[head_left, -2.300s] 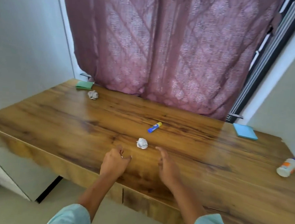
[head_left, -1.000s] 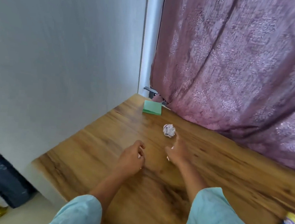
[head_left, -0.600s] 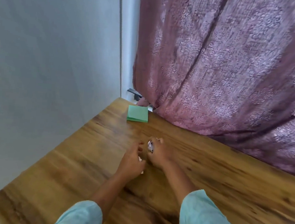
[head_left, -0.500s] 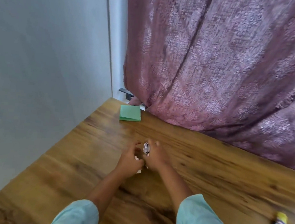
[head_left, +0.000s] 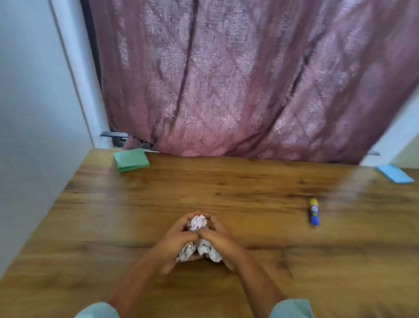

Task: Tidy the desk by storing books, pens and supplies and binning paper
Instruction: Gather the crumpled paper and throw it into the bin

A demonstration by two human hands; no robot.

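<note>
At the lower centre of the frame the left hand and right hand are pressed together, fingers curled round crumpled paper just above the wooden desk. A green sticky-note pad lies at the upper left, a glue stick at the right, and a blue pad at the far right edge, below the curtain

Desk shows smooth wood grain with a sheen. Curtain is rough woven cloth. Paper wads look crumpled, matt
</note>
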